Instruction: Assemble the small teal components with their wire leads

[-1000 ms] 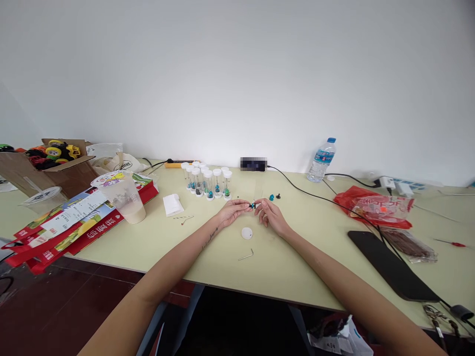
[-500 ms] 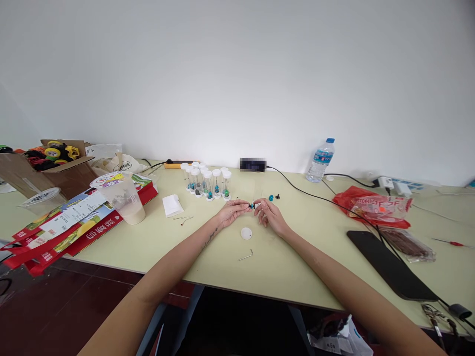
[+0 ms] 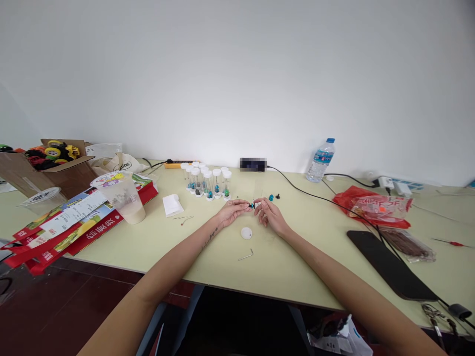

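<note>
As we look down over the pale green surface [image 3: 278,279], we find the small blue-and-black part [image 3: 252,205] near its middle, raised between the hands; we take that part as the centre of our clock, with 12 at the wall [image 3: 237,79]. At 9 o'clock we see the left hand [image 3: 230,212], its fingers closed to a pinch on the part. At 3 to 4 o'clock is the right hand [image 3: 270,216], its fingers loosely curled and partly open; its fingertips come right beside the part, and we cannot tell whether they have hold of it.

Toward 6 o'clock we see a white disc [image 3: 246,233] lying flat and, beyond it, an L-shaped key [image 3: 245,255]. Between 2 and 3 o'clock, just past the right hand, a blue piece [image 3: 271,198] and a black piece [image 3: 277,197] lie side by side.

At 10 o'clock we have a cluster of white-capped clear tubes [image 3: 208,185] standing upright, with small coloured pieces inside. A white packet [image 3: 172,205] lies at 9. At 12 o'clock we see a dark device [image 3: 253,164] by the wall, and at 2 a water bottle [image 3: 321,160] tilts against the wall.
</note>
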A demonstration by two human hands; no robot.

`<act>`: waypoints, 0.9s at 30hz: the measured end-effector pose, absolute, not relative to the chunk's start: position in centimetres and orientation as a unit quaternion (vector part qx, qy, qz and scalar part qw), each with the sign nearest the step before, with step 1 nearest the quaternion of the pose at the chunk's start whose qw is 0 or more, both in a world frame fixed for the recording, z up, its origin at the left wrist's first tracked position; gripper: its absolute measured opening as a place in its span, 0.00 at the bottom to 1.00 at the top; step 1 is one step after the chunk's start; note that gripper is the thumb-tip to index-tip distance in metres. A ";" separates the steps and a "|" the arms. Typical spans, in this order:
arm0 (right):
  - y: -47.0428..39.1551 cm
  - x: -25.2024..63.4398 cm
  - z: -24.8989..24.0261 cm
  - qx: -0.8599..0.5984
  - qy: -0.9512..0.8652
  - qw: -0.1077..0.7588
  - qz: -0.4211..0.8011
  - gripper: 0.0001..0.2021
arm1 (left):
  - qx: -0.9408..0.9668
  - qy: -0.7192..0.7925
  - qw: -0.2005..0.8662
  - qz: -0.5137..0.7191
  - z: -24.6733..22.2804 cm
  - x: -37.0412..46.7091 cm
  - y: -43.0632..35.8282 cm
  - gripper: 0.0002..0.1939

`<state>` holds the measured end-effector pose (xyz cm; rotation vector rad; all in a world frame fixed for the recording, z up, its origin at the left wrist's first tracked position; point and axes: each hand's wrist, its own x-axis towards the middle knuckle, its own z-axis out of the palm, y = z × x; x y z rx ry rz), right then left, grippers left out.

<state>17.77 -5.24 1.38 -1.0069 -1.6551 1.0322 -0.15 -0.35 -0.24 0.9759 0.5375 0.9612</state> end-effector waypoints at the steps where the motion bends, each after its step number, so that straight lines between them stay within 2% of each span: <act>1: -5.2 17.8 1.4 -0.408 -0.672 0.455 0.418 0.21 | 0.446 0.245 0.741 0.438 -0.3 -0.2 -0.3 0.10; 27: -5.2 17.7 1.2 -0.406 -0.665 0.459 0.427 0.21 | 0.444 0.233 0.747 0.437 -0.3 -0.2 -0.3 0.11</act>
